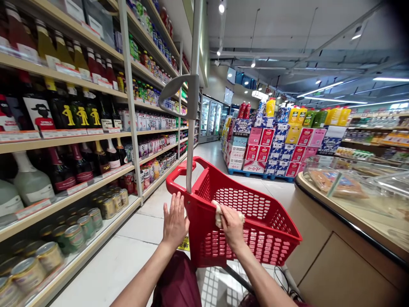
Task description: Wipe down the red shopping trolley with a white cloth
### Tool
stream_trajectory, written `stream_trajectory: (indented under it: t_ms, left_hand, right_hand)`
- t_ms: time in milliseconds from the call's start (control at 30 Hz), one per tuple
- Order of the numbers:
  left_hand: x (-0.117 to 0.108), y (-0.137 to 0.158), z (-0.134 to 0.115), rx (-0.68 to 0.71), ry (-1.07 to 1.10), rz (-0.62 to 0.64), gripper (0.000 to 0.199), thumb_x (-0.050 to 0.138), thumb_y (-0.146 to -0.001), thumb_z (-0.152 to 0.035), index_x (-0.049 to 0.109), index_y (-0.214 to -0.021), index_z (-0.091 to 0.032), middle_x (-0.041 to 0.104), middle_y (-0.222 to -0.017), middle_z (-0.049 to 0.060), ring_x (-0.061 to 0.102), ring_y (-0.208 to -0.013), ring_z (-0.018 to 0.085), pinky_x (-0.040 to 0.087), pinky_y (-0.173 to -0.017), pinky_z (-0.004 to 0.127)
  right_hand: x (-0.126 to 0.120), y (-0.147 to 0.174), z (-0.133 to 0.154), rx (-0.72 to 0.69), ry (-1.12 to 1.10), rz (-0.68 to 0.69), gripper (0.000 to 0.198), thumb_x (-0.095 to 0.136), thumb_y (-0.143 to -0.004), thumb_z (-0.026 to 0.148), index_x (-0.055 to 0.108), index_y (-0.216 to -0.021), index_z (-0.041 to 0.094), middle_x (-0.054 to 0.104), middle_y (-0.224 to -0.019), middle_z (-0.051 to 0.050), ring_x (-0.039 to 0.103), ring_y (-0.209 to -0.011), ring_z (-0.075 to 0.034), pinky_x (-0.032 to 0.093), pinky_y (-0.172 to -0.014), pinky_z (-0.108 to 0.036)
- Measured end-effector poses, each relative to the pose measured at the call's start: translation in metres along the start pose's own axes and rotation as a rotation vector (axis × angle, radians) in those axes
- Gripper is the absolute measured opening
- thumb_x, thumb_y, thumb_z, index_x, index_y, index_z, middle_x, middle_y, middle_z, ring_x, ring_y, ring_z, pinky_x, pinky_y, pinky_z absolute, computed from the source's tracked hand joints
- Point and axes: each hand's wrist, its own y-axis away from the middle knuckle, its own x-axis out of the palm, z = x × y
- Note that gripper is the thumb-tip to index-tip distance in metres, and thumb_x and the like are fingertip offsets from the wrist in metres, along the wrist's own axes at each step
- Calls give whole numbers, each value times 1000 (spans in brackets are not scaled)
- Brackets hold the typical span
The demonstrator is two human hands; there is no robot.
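Note:
A red plastic shopping basket cart point(268, 232) with a tall metal pole point(197, 47) and a grey handle point(179, 96) stands right in front of me. My right hand point(233, 228) grips a crumpled off-white cloth point(218, 213) against the top rim of the basket's near side. Beside the basket's left corner is my left hand point(175, 221), its fingers stretched out flat and nothing in it. Whether its fingertips touch the red plastic, I cannot tell. Through the perforated walls, the basket's inside looks bare.
Shelves point(92, 138) of bottles and cans run along the left. A display counter point(345, 230) with a black edge stands close on the right. Stacked drink cartons point(255, 147) on blue pallets stand farther back. Cables point(284, 279) lie on the floor beside the counter.

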Motion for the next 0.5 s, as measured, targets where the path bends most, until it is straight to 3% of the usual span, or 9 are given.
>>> stream_trajectory:
  t_ms: [167, 333, 500]
  left_hand:
    - [1, 11, 8, 4, -14, 22, 64, 43, -73, -12, 21, -133, -6, 28, -138, 17, 17, -130, 25, 15, -105, 48]
    - [0, 17, 22, -29, 1, 40, 68, 43, -71, -8, 17, -134, -7, 28, -138, 18, 15, -131, 26, 18, -103, 50]
    - [-1, 16, 27, -48, 19, 45, 68, 43, -72, -9, 16, -133, -6, 26, -139, 18, 11, -131, 26, 16, -104, 51]
  right_hand:
    - [35, -41, 63, -55, -208, -64, 34, 38, -86, 21, 51, -117, 22, 59, -111, -6, 52, -103, -15, 40, -90, -34]
    - [34, -42, 66, -79, -199, -102, 31, 41, -85, 20, 54, -114, 21, 58, -109, -8, 51, -102, -16, 41, -87, -34]
    - [30, -56, 80, -171, -125, -95, 16, 48, -83, 24, 64, -86, 21, 60, -90, -5, 51, -87, -15, 41, -78, -30]
